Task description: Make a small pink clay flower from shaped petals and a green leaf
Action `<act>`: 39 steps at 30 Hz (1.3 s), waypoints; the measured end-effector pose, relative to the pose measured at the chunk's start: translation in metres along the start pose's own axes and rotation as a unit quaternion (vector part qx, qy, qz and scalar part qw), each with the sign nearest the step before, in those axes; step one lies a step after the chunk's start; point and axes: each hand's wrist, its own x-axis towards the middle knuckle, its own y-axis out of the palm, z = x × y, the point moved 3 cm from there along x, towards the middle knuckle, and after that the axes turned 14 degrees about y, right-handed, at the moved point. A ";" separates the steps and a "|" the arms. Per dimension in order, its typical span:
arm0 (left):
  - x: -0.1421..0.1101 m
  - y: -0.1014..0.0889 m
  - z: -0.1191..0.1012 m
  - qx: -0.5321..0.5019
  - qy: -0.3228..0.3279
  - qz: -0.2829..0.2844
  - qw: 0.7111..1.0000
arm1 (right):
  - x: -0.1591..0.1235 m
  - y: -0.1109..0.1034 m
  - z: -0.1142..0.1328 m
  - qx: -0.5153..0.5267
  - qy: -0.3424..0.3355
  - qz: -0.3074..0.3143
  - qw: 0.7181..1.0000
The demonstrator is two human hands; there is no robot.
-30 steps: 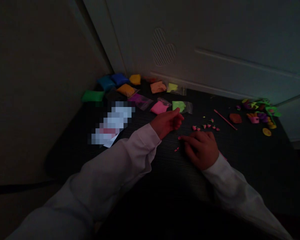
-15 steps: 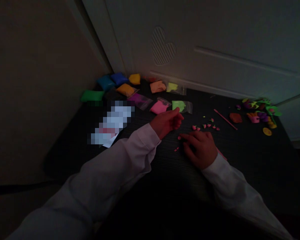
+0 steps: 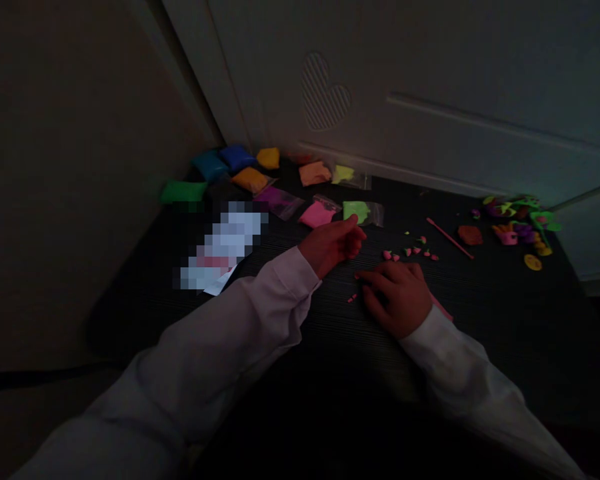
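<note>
My right hand point(image 3: 399, 297) rests low over the dark table with its index finger stretched out. That fingertip touches a tiny pink clay piece point(image 3: 357, 276) on the tabletop, and the thumb is apart from the finger. To the left, my left hand point(image 3: 334, 245) is held sideways, loosely open, thumb up and fingers half curled; I see nothing in it. Two pink clay bits point(image 3: 353, 298) lie below the right fingertip. Beyond the right hand sit several small pink clay pieces with green tops point(image 3: 416, 251). A pink strip point(image 3: 441, 307) shows partly from behind the right wrist.
A pink stick tool point(image 3: 450, 238) and a reddish clay lump point(image 3: 471, 235) lie at the right, near colourful clay figures point(image 3: 523, 230). Bags of clay, including pink point(image 3: 317, 215) and light green point(image 3: 356, 212), line the back left. A blurred-out sheet point(image 3: 225, 247) lies left.
The right index finger has shifted slightly left onto the tiny pink piece, covering more of it. My left hand keeps its pose.
</note>
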 end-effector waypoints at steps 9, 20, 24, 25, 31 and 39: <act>0.000 0.000 0.001 -0.005 0.004 -0.004 1.000 | -0.001 -0.001 -0.002 0.007 0.006 -0.005 1.000; 0.000 -0.001 0.001 -0.010 0.009 -0.002 1.000 | -0.002 -0.002 -0.004 0.011 0.009 -0.014 1.000; 0.000 0.000 0.001 -0.008 0.006 -0.001 1.000 | -0.002 0.000 -0.003 0.002 -0.003 0.000 1.000; 0.000 0.000 0.001 -0.009 0.006 -0.001 1.000 | -0.001 0.000 -0.003 -0.002 -0.006 0.003 1.000; 0.000 0.000 0.000 0.003 0.002 -0.006 1.000 | -0.002 0.000 -0.003 -0.011 -0.007 -0.005 1.000; 0.000 -0.001 0.001 -0.002 0.005 0.005 1.000 | -0.001 0.002 -0.001 -0.024 -0.020 0.009 0.999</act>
